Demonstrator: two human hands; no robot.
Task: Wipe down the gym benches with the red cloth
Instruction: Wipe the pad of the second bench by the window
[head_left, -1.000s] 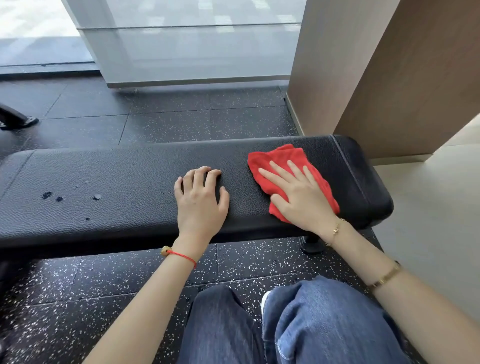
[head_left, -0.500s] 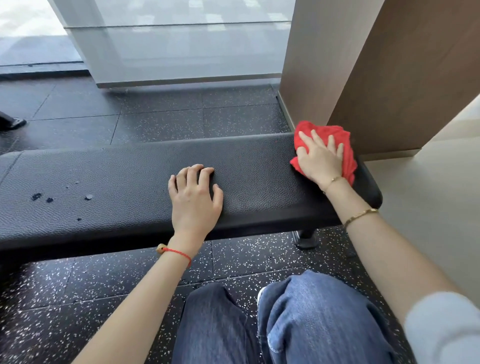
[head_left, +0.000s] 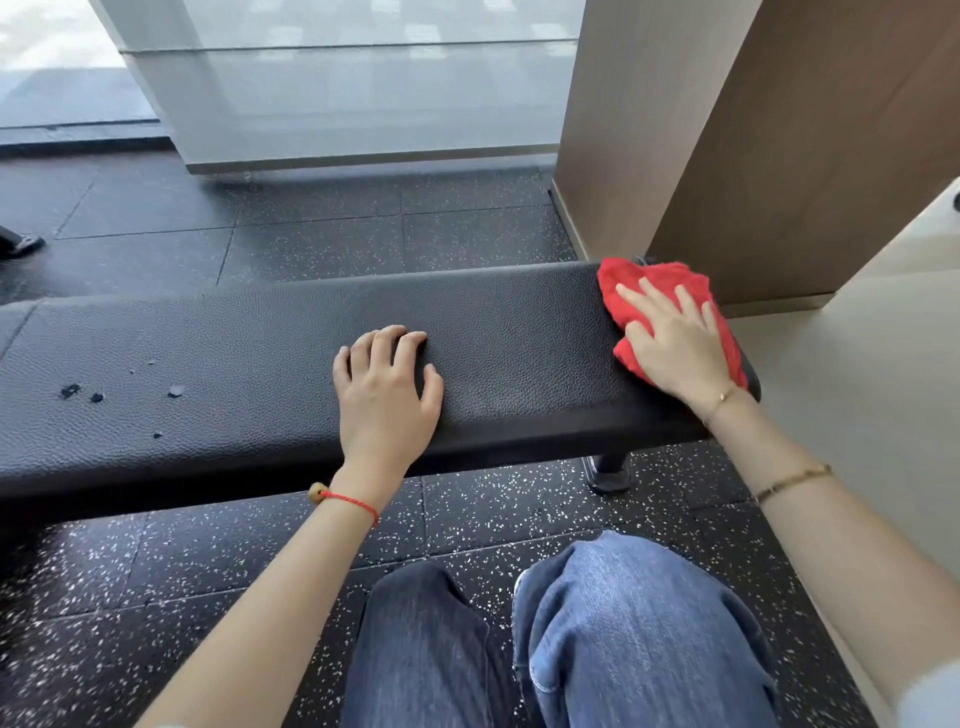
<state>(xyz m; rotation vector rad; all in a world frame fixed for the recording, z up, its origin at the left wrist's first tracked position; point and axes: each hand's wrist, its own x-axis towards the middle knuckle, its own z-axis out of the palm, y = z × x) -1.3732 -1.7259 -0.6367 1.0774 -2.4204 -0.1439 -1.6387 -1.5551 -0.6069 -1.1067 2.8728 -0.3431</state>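
- Red cloth (head_left: 655, 291) lies bunched on the far right end of the black padded counter (head_left: 260, 364), under our right hand (head_left: 675, 348).
- Our right fingers (head_left: 647, 293) are straight and spread apart, pressing flat on the cloth; the thumb lies along its near-left edge.
- Our left hand (head_left: 387, 387) rests near the middle of the counter, well apart from the cloth, and holds nothing.
- Our left fingers (head_left: 387, 340) are bent at the knuckles with their tips on the leather, close together, the thumb set out to the right.
- Small dark spots (head_left: 70, 391) mark the counter's left part.
- A red string bracelet (head_left: 345, 500) sits on our left wrist, and thin gold chains (head_left: 792, 480) on our right wrist and forearm.
- Our knees in blue jeans (head_left: 623, 623) are over the speckled black floor (head_left: 156, 571), just before the counter.
- We can read no brand, label or writing on anything.
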